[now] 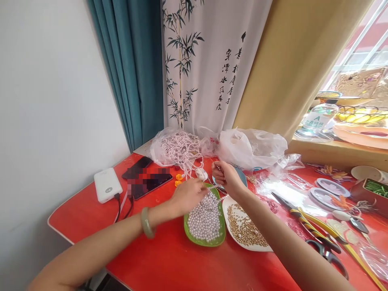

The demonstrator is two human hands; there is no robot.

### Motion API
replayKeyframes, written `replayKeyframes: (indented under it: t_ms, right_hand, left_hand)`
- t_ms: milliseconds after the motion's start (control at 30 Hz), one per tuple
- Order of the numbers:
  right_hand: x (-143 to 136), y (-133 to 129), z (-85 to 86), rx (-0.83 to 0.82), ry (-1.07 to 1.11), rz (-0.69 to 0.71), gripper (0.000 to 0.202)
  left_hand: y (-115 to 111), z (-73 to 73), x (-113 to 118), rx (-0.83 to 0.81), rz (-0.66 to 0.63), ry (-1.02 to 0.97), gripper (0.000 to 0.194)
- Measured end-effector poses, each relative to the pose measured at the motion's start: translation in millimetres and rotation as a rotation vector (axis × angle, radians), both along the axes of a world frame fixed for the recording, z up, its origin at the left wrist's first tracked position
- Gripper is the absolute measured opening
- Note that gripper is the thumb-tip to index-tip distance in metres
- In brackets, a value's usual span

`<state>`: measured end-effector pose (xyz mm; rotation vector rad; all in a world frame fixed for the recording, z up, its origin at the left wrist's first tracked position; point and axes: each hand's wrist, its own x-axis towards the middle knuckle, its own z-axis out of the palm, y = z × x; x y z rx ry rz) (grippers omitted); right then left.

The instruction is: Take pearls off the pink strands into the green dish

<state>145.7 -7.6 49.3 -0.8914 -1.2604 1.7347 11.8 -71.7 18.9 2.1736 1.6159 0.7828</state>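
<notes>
My left hand (190, 196), with a bangle on the wrist, reaches over a green dish (187, 236) filled with white pearl beads (204, 222). Its fingers are pinched together at a short strand of pearl beads (216, 186). Just to the right and higher, my right hand (226, 177) is closed with its fingers curled in; whatever it grips is too thin or hidden to make out. Below the right forearm lies a white plate (239, 242) of small gold beads (247, 226). Behind the right hand is a blue dish (242, 176), partly covered.
Strung pink pearls (182, 147) spill from a plastic bag at the back, beside a white bag (251, 147). Phones (153, 185) and a white power bank (108, 184) lie left. Pliers (306, 224), scissors (327, 254) and plastic packets sit right on the red table (157, 258).
</notes>
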Motion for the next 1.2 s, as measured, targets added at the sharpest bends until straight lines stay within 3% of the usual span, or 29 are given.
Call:
replayKeyframes:
  t_ms: [100, 200, 333, 567, 767, 1033, 1200]
  right_hand:
    - [0, -2, -0.7, 0.028, -0.013, 0.014, 0.011]
    - [-4, -5, -5.3, 0.066, -0.012, 0.018, 0.016]
    - [-11, -10, -13.7, 0.193, -0.010, -0.060, 0.030]
    - [-14, -21, -33.6, 0.347, -0.144, -0.127, 0.032]
    - [-16, -30, -48.0, 0.354, -0.146, -0.151, 0.033]
    - [-21, -34, -56.5, 0.337, -0.193, -0.113, 0.031]
    - [-21, -34, -58.8, 0.485, -0.370, -0.103, 0.032]
  left_hand:
    - [22, 9.9, 5, -0.022, 0.097, -0.478, 0.036]
    - [38, 22.5, 15, -0.160, 0.036, -0.939, 0.034]
    - [45, 32.8, 26, -0.244, 0.009, -1.221, 0.024]
    - [56, 41.3, 7, -0.387, 0.055, -1.499, 0.024]
    - [79, 55.5, -19, -0.288, 0.091, -1.742, 0.027]
    - [99, 81.0, -37, -0.237, 0.134, -1.814, 0.028]
    - [108, 99.8, -48, -0.211, 0.153, -1.806, 0.026]
